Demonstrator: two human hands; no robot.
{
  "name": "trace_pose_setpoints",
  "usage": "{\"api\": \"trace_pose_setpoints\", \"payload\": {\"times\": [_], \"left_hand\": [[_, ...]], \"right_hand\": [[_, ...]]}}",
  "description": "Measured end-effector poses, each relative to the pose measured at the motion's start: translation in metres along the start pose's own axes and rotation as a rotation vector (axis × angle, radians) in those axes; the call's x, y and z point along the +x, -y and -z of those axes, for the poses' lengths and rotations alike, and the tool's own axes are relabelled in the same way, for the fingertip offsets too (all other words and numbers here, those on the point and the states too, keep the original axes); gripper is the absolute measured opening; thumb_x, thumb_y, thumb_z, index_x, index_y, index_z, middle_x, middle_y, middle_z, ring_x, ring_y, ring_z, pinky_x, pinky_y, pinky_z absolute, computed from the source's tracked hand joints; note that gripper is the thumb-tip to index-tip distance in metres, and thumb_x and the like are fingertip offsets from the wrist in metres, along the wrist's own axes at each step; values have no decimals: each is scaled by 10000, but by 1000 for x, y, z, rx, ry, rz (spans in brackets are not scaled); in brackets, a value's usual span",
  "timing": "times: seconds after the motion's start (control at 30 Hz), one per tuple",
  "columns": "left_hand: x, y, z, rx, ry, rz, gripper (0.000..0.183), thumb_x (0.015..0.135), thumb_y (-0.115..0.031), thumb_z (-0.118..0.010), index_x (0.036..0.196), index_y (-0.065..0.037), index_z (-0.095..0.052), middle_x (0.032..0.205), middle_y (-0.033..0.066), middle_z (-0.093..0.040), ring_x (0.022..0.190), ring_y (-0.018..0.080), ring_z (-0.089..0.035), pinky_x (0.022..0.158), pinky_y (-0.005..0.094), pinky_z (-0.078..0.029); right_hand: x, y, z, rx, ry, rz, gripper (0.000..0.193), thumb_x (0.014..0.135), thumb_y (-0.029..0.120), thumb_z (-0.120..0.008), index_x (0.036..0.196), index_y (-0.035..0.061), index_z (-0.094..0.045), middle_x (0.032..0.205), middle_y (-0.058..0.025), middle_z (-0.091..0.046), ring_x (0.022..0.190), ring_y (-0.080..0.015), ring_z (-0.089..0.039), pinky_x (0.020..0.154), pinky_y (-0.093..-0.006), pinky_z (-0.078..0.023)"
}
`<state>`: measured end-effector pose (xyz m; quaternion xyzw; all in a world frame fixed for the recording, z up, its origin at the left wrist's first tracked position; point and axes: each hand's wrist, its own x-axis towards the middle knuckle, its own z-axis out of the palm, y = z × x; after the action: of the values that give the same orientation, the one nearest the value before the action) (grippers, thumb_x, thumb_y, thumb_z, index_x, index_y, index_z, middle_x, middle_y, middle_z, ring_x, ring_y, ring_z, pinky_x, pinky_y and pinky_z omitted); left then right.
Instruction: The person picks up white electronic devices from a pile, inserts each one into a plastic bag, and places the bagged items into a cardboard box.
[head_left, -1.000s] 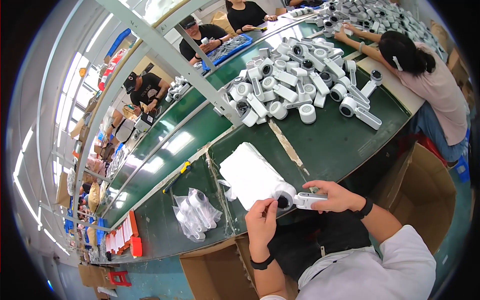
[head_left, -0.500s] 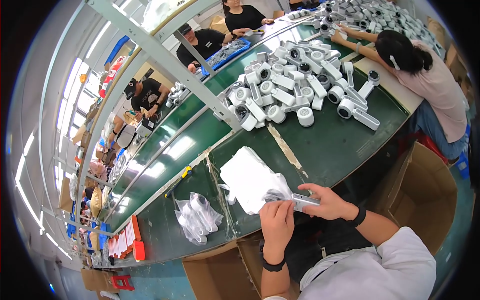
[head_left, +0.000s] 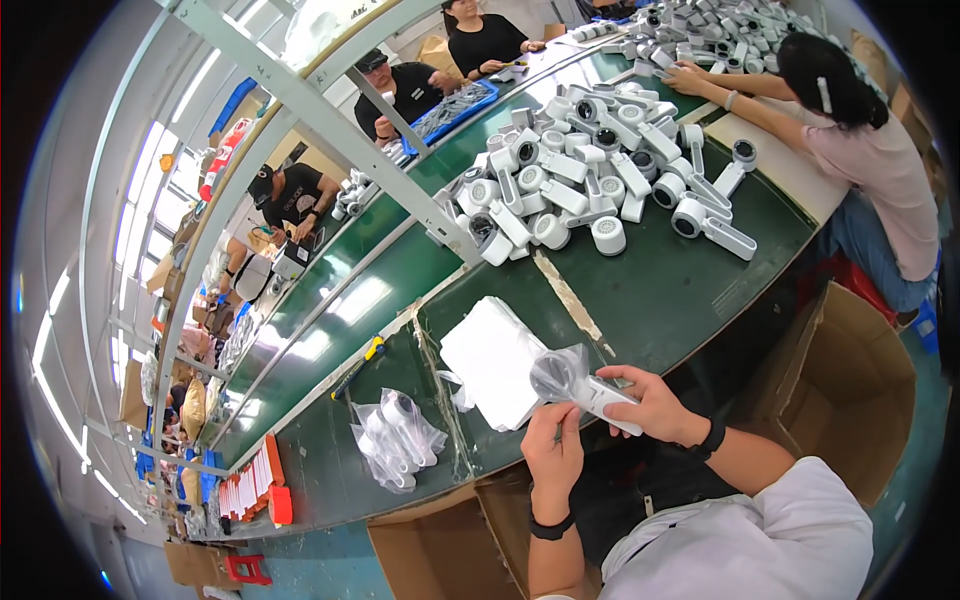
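Note:
My right hand (head_left: 662, 410) is closed round the handle of a white handheld fan (head_left: 606, 398). A clear plastic bag (head_left: 556, 374) covers its round head, which points up and to the left. My left hand (head_left: 552, 455) is beside the fan, thumb and fingers pinched together at what looks like the lower edge of the bag. Beneath the fan's head lies a stack of flat white bags (head_left: 488, 362) on the green table (head_left: 670, 305). Several bagged fans (head_left: 398, 440) rest in a group to the left.
A large heap of unbagged white fans (head_left: 570, 180) covers the far table. A yellow-handled cutter (head_left: 372, 350) lies left of the stack. Open cardboard boxes (head_left: 850, 390) stand at right and below the table edge. A metal frame (head_left: 370, 160) rises at left. Co-workers sit around.
The fan has tilted, and its bagged head now shows clear of my left hand. My left hand has shifted slightly down from it. The co-worker at right has leaned back.

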<state>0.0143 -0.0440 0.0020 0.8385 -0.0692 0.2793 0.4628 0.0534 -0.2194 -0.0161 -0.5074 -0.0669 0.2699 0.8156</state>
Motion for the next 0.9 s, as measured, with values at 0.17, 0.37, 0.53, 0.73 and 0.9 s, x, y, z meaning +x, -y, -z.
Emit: {"api": "trace_pose_setpoints", "payload": {"times": [0.17, 0.37, 0.53, 0.73, 0.9], "left_hand": [[4, -3, -9, 123, -222, -121, 59, 890, -34, -646, 923, 12, -632, 866, 96, -649, 710, 211, -595, 680, 284, -481], [0, 0, -6, 53, 74, -216, 66, 878, -8, -648, 935, 15, -624, 1024, 146, -643, 797, 278, -619, 697, 317, -510], [-2, -1, -7, 114, -68, -182, 61, 860, 1, -655, 912, -5, -624, 1007, 134, -660, 835, 290, -614, 713, 340, -514], [9, -13, 2, 200, 140, -332, 97, 814, 4, -678, 895, -19, -628, 1053, 87, -684, 855, 289, -581, 757, 349, -491], [-1, -12, 0, 15, 300, -323, 170, 772, 37, -691, 926, -16, -645, 1075, 82, -680, 851, 291, -593, 746, 342, -501]], "right_hand": [[1, -8, -6, -284, -37, 110, 595, 841, 66, -676, 1369, 23, -404, 825, -59, -668, 673, -104, -625, 597, -248, -493], [3, -11, -8, -587, -102, 332, 644, 794, 70, -702, 1363, 43, -400, 808, -55, -695, 720, -84, -621, 676, -261, -505], [2, -3, -8, -614, -84, 276, 654, 798, 153, -705, 1352, 15, -387, 898, -144, -725, 819, -267, -716, 748, -327, -532], [0, 1, -10, -689, -94, 339, 754, 783, 151, -713, 1400, 13, -303, 845, -147, -715, 758, -298, -704, 712, -342, -527], [7, -9, -5, -699, -175, 382, 845, 773, 114, -705, 1450, 10, -211, 832, -176, -703, 710, -313, -689, 690, -357, -521]]}}
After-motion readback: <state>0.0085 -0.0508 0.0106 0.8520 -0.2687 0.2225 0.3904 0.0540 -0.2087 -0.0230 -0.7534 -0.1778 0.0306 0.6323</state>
